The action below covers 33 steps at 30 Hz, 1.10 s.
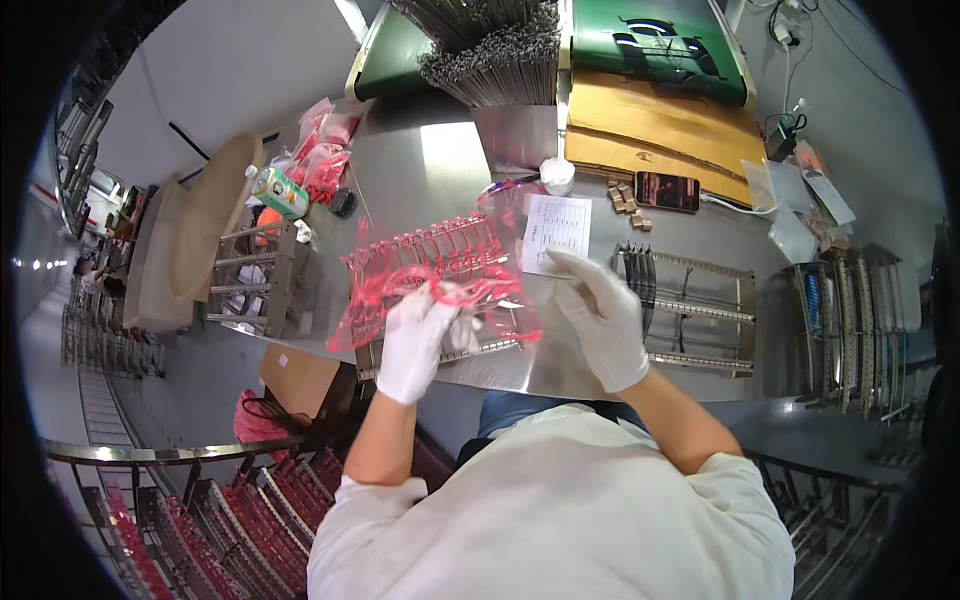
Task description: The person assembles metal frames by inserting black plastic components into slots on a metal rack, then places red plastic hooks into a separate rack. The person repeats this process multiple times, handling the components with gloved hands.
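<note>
My left hand (414,338), in a white glove, is closed on a crumpled, see-through pink plastic bag (440,290). The bag spreads over a metal rack whose far part carries a row of red-pink pieces (440,243); most of the rack is hidden beneath it. My right hand (606,328), also gloved in white, hovers to the right of the bag with its fingers apart and nothing visible in them. Just beyond its fingertips lies a printed paper sheet (556,232). A second metal rack (702,310), with dark curved pieces at its left end, lies beside that hand.
On the steel table (400,180) are a bottle (277,193), pink bags (322,165), a phone (667,192) and small brown blocks (627,203). Cardboard (665,130) and bundled thin rods (495,65) stand at the back. Racks with red pieces (240,515) stand behind me on the left.
</note>
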Motion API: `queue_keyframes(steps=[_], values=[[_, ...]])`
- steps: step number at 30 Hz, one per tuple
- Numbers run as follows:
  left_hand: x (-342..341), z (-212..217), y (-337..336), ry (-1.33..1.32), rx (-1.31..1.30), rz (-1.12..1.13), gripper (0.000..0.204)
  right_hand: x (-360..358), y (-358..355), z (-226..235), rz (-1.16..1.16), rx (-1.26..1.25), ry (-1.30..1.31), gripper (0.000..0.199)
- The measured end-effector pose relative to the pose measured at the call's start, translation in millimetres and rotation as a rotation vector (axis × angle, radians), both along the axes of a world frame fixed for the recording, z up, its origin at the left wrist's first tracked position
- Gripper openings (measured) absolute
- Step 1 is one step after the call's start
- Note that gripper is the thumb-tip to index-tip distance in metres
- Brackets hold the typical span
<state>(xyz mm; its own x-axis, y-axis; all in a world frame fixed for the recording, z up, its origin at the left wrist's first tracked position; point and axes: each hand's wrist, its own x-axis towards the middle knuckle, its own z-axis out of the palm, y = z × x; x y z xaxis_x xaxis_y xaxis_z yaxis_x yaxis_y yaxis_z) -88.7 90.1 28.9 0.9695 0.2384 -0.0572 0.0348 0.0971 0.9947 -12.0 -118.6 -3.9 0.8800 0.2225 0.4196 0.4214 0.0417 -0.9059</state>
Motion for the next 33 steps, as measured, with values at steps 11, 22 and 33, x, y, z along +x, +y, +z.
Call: queue_keyframes(steps=[11, 22, 33], values=[[-108, -73, 72, 0.011, -0.145, 0.384, 0.044, -32, 96, -19, 0.466, -0.309, -0.487, 0.033], [-213, -52, 155, 0.201, 0.216, 0.941, 0.027, -61, 193, -115, 1.232, -0.220, 0.974, 0.069], [-238, -65, 160, 0.098, 0.128, 0.955, 0.020, -75, 245, -129, 1.157, -0.289, 1.008, 0.021]])
